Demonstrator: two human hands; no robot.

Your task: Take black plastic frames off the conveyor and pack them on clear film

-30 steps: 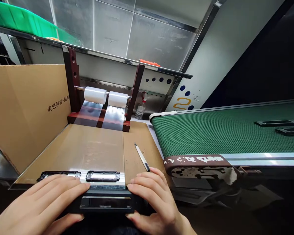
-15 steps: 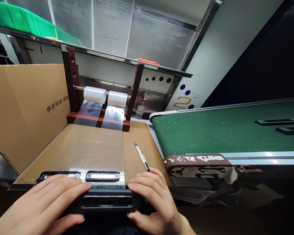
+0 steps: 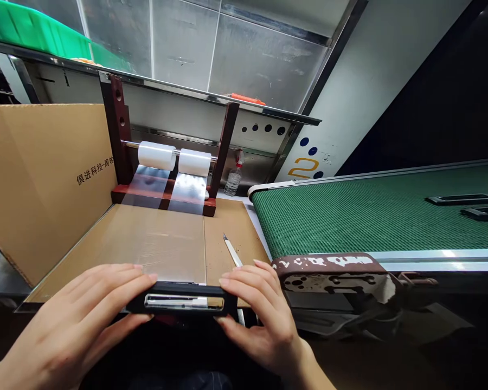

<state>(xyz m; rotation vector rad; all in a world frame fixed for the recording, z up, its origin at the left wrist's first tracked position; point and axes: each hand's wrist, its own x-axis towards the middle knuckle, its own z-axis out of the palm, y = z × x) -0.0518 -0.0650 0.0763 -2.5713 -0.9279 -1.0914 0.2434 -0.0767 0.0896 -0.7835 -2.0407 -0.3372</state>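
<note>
My left hand [image 3: 81,317] and my right hand [image 3: 262,311] grip the two ends of a black plastic frame [image 3: 181,299] with a long slot and a shiny insert. It sits over the near edge of a brown cardboard sheet [image 3: 154,244]. Behind it, two white film rolls [image 3: 156,156] sit on a rod, and clear film strips [image 3: 146,187] run down toward the sheet. A white-handled craft knife [image 3: 231,249] lies beside my right hand, its lower end hidden behind my fingers.
A cardboard wall [image 3: 44,184] with printed characters stands at left. A green conveyor belt [image 3: 350,216] with black frames [image 3: 463,199] on it runs along the right. A dark red wooden stand [image 3: 116,124] holds the rod. Behind it are a plastic bottle [image 3: 232,181] and a steel shelf edge [image 3: 211,97].
Both hands have moved forward with the black frame. It now covers the spot where other black pieces lay on the film-covered sheet, and my right hand hides the knife's lower end.
</note>
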